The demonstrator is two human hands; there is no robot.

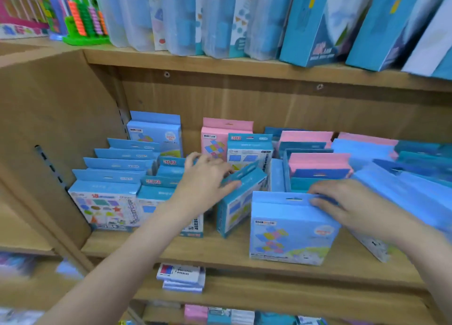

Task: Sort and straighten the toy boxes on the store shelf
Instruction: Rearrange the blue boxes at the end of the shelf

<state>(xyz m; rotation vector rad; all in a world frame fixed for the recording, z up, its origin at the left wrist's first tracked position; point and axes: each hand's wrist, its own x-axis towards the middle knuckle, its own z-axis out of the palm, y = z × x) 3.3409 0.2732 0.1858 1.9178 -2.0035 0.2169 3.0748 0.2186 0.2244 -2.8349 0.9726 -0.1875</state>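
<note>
head view, close, down onto shelf (244,254)

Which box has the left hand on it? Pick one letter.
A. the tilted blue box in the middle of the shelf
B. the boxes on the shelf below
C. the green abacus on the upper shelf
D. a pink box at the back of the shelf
A: the left hand lies over the top edge of the tilted blue box, which leans out of line with its neighbours.

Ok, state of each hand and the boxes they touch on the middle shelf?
left hand: gripping the top of the tilted box
tilted box: leaning, turned out of line
right hand: fingers on the front box's top edge
front box: upright, facing forward
</note>
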